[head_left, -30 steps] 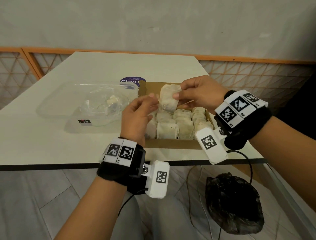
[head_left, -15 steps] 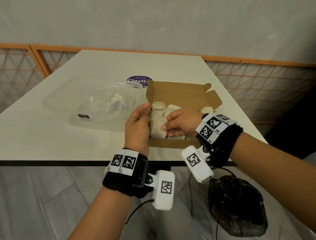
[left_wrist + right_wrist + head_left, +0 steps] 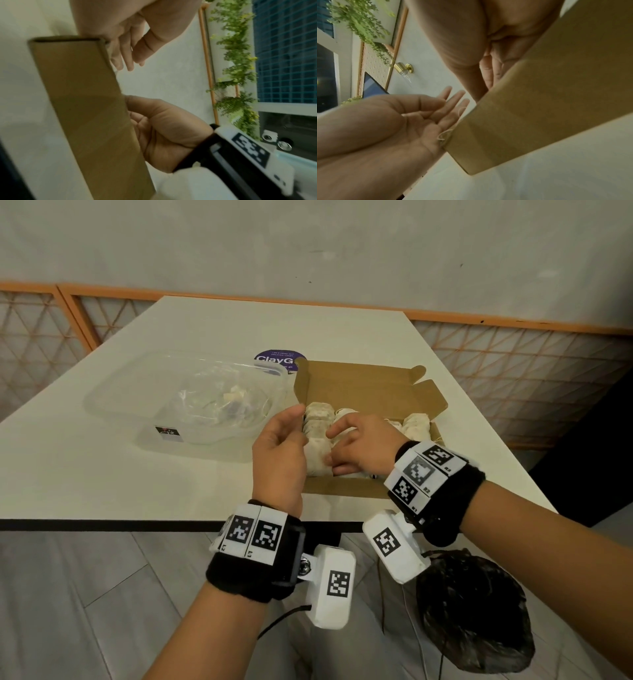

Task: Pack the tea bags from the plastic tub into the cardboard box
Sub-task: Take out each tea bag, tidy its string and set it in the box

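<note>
Tea bags (image 3: 317, 419) partly hidden | right hand (image 3: 359, 445) fingers spread | left hand (image 3: 279, 450) fingers relaxed, apart

I'm seeing bare forearms, no sleeves. Each wrist wears a thick black band (image 3: 455, 498) topped with white plates printed in black square-code markers. A white camera housing (image 3: 330, 587) hangs under each wrist, carrying its own marker, on a metal screw joint. A thin black cable (image 3: 284, 616) trails from the left one.

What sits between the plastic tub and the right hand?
In the head view, the left hand at the cardboard box's left wall sits between the plastic tub and the right hand.
</note>
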Available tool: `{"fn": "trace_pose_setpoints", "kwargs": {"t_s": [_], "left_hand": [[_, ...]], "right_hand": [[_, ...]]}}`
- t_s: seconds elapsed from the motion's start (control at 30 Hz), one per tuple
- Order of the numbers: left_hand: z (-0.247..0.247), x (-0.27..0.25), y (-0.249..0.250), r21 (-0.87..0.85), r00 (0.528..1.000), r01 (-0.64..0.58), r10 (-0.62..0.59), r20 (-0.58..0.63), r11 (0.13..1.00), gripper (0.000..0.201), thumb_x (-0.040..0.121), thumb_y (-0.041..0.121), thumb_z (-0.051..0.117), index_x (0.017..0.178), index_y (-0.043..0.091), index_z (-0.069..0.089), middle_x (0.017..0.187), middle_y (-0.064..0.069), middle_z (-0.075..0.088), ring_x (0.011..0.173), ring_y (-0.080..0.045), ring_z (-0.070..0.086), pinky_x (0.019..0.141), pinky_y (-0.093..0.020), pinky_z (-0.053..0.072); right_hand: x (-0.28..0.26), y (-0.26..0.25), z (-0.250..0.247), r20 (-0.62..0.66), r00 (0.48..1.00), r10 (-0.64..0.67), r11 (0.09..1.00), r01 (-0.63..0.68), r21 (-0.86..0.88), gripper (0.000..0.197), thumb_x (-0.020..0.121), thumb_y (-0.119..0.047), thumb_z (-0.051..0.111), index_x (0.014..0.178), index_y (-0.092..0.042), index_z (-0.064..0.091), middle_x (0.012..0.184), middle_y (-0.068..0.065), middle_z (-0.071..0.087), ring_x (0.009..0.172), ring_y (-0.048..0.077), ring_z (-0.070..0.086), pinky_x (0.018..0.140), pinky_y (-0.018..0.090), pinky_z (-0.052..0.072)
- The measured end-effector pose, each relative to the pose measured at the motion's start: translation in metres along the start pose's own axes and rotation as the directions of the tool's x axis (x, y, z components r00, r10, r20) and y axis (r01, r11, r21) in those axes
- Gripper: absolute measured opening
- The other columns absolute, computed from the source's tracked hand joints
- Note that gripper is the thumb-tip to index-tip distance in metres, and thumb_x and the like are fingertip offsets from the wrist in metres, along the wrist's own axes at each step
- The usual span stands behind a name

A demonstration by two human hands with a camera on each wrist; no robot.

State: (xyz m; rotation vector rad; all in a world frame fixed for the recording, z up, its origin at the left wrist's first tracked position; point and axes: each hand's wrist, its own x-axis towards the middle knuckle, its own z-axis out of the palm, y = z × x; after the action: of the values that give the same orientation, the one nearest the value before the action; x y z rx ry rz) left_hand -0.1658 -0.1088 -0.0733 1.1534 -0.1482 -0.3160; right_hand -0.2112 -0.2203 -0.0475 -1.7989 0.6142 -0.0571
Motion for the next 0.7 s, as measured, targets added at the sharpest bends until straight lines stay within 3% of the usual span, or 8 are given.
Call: {"fn": "trace_pose_setpoints", "kwargs": {"t_s": [0.1,0.17,0.27,0.37,0.47,0.57,0.63,0.7], "left_hand": [[0.001,-0.004,0.009,0.015,0.992,-0.080,0.078,0.101,0.997,0.036,0.090,-0.010,0.044,0.102,0.015,0.067,0.115,-0.006,0.067,0.112,-0.013,0.061,0.095,-0.028,0.047],[0.000,-0.003,0.015,0.000,0.984,-0.090,0.089,0.155,0.996,0.037,0.090,-0.011,0.043,0.102,0.014,0.067,0.116,-0.005,0.067,0.115,-0.012,0.060,0.095,-0.025,0.047],[-0.009,-0.001,0.023,0.021,0.984,-0.078,0.073,0.164,0.997,0.039,0.090,-0.009,0.039,0.104,0.014,0.067,0.111,0.003,0.068,0.107,-0.004,0.062,0.079,-0.015,0.049],[-0.019,0.001,0.028,0.079,0.989,-0.061,0.050,0.138,0.995,0.036,0.092,0.000,0.040,0.099,0.023,0.068,0.117,0.006,0.068,0.114,-0.002,0.059,0.095,-0.026,0.043],[-0.025,0.002,0.033,0.102,0.992,-0.058,0.046,0.119,0.993,0.032,0.095,0.005,0.039,0.100,0.023,0.066,0.118,0.007,0.068,0.115,-0.002,0.058,0.105,-0.033,0.038],[-0.031,0.003,0.035,0.086,0.992,-0.024,0.013,0.125,0.996,0.024,0.098,0.013,0.041,0.103,0.023,0.062,0.120,0.007,0.067,0.116,-0.005,0.058,0.105,-0.034,0.038],[-0.033,0.000,0.035,0.069,0.991,0.041,-0.050,0.122,0.997,0.022,0.099,0.019,0.041,0.110,0.022,0.060,0.123,0.006,0.065,0.119,-0.008,0.056,0.104,-0.034,0.037],[-0.033,-0.002,0.032,0.059,0.985,0.135,-0.140,0.103,0.989,0.028,0.099,0.024,0.041,0.122,0.019,0.058,0.129,0.005,0.060,0.124,-0.010,0.051,0.105,-0.036,0.035]], "right_hand": [[-0.005,-0.002,-0.001,0.004,1.000,-0.011,1.000,0.011,-0.008,0.032,0.076,0.010,0.066,0.104,-0.005,0.057,0.059,0.000,0.055,0.063,0.022,0.060,0.078,0.041,0.057],[-0.010,-0.004,-0.004,-0.049,0.995,-0.083,0.985,0.075,-0.155,0.026,0.080,0.004,0.063,0.102,-0.010,0.058,0.082,0.006,0.060,0.067,0.019,0.060,0.070,0.029,0.058],[-0.023,-0.005,-0.006,-0.095,0.935,-0.343,0.854,0.269,-0.445,0.015,0.088,-0.010,0.057,0.097,-0.019,0.063,0.100,-0.003,0.065,0.076,0.008,0.058,0.066,0.011,0.045],[-0.038,0.000,0.002,0.104,0.911,-0.399,0.740,0.386,-0.550,0.022,0.092,-0.019,0.052,0.108,-0.020,0.067,0.107,-0.005,0.066,0.096,0.010,0.059,0.080,0.014,0.042],[-0.042,0.010,0.011,0.214,0.911,-0.351,0.703,0.408,-0.583,0.027,0.094,-0.024,0.051,0.115,-0.018,0.065,0.112,-0.001,0.066,0.101,0.012,0.058,0.089,0.020,0.042],[-0.044,0.010,-0.004,0.058,0.915,-0.399,0.808,0.381,-0.450,0.025,0.094,-0.027,0.050,0.116,-0.025,0.062,0.112,-0.012,0.060,0.097,0.001,0.053,0.081,0.013,0.040],[-0.045,0.013,-0.029,-0.163,0.897,-0.411,0.881,0.344,-0.325,0.023,0.094,-0.026,0.051,0.115,-0.029,0.059,0.113,-0.015,0.057,0.103,0.000,0.052,0.084,0.010,0.038],[-0.045,0.023,-0.063,-0.417,0.847,-0.329,0.944,0.299,-0.138,0.025,0.095,-0.024,0.050,0.118,-0.028,0.057,0.121,-0.012,0.055,0.113,0.002,0.049,0.096,0.016,0.038]]}}
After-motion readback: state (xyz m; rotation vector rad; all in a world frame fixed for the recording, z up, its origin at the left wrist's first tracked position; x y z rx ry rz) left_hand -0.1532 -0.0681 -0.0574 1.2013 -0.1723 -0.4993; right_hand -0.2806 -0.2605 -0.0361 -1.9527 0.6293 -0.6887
